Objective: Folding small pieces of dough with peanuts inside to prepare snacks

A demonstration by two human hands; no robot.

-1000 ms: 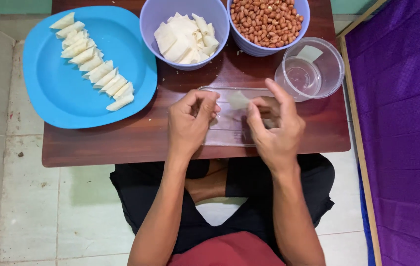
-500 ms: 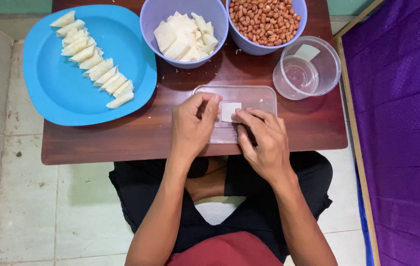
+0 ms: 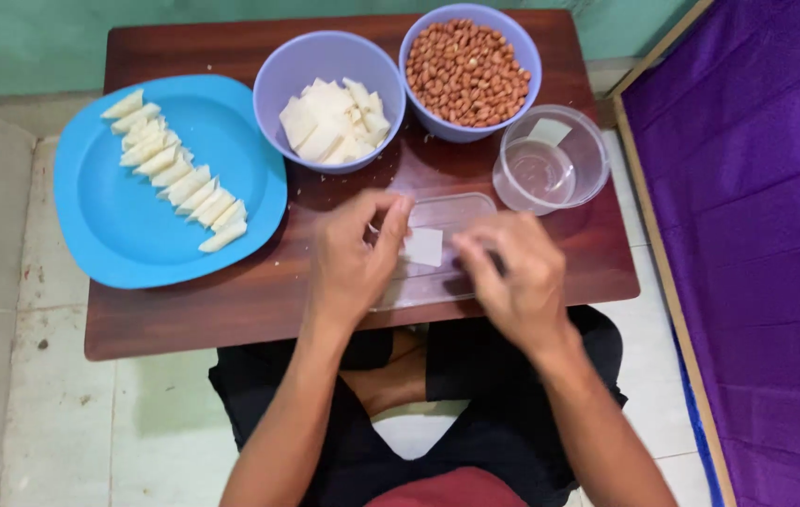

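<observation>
Over the clear lid (image 3: pixel 456 208), the left hand (image 3: pixel 351 268) pinches the wrapper (image 3: pixel 423 247) lying rightward; the right hand (image 3: pixel 512 282) hovers beside it, grip unclear.

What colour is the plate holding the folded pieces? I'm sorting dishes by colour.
Bright blue: the plate shows best in the head view, left of the left hand.

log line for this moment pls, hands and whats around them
left hand: touching white wrapper square | right hand: beside it, over clear tray | rest: peanut bowl, blue plate
</observation>
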